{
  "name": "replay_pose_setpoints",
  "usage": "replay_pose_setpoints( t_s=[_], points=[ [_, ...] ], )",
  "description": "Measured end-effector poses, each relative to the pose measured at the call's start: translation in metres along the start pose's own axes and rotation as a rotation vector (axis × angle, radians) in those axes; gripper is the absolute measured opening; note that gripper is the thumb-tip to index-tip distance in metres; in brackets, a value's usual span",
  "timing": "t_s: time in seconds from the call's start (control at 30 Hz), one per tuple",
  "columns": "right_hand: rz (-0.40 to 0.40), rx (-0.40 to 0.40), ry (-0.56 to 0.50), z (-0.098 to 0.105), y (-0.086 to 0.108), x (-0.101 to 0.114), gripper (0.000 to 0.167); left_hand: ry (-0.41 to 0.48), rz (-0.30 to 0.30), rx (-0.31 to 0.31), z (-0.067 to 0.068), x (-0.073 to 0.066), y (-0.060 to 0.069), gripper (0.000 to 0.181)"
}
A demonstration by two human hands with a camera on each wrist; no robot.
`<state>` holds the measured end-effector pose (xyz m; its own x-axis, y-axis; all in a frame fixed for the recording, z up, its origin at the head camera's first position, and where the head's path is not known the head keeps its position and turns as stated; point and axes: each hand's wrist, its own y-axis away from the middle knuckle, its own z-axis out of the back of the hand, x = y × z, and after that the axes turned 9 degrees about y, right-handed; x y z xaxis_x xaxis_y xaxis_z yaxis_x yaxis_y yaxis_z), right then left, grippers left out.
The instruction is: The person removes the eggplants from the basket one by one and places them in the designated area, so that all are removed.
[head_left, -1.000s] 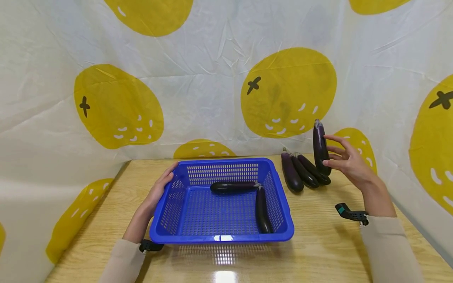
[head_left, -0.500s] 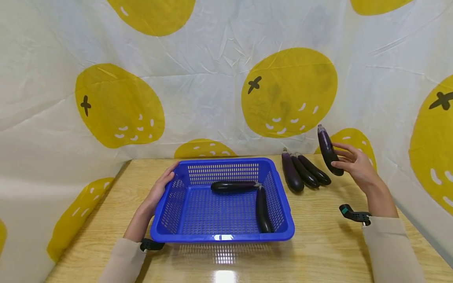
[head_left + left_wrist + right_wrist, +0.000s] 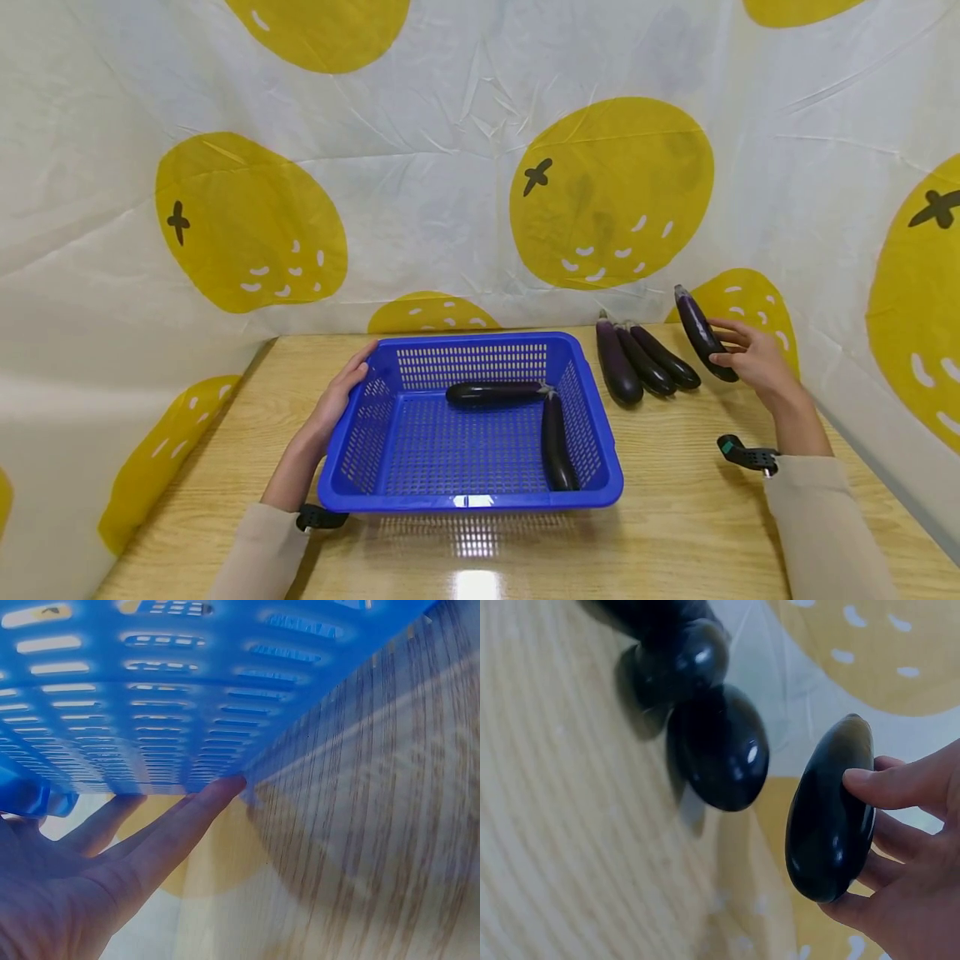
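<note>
My right hand [image 3: 757,362] pinches an eggplant [image 3: 697,329] between thumb and fingers, near its rounded end. In the right wrist view that eggplant [image 3: 829,817] is tilted, low over the table; whether it touches the wood I cannot tell. Left of it, three eggplants [image 3: 647,362] lie side by side on the table. My left hand [image 3: 335,404] rests against the left side of a blue plastic basket [image 3: 471,502]. From the left wrist, straight fingers [image 3: 172,840] lie along its slotted outer wall. Inside are one crosswise eggplant [image 3: 495,394] and one lengthwise eggplant [image 3: 557,442].
The basket stands on a light wood table [image 3: 675,517]. Behind and at both sides hangs a white cloth [image 3: 420,200] printed with yellow fruit, close to the loose eggplants. Bare wood shows in front of and right of the basket.
My right hand has moved right and then down with the eggplant, away from the three on the table. The eggplant now leans more to the left. The left hand and basket have stayed put.
</note>
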<state>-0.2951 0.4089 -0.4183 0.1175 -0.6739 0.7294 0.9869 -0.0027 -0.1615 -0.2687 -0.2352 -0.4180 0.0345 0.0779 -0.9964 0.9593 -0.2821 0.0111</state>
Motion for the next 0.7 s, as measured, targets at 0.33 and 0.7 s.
replay_pose_setpoints(
  t_s=[0.33, 0.7],
  points=[
    [-0.016, 0.041, -0.011, -0.006, -0.002, -0.013, 0.075, 0.002, -0.014, 0.012, 0.001, 0.001, 0.0, 0.056],
    [0.029, -0.004, -0.031, -0.013, -0.002, -0.021, 0.07, -0.008, -0.012, 0.006, 0.0, 0.0, 0.001, 0.055]
  ],
)
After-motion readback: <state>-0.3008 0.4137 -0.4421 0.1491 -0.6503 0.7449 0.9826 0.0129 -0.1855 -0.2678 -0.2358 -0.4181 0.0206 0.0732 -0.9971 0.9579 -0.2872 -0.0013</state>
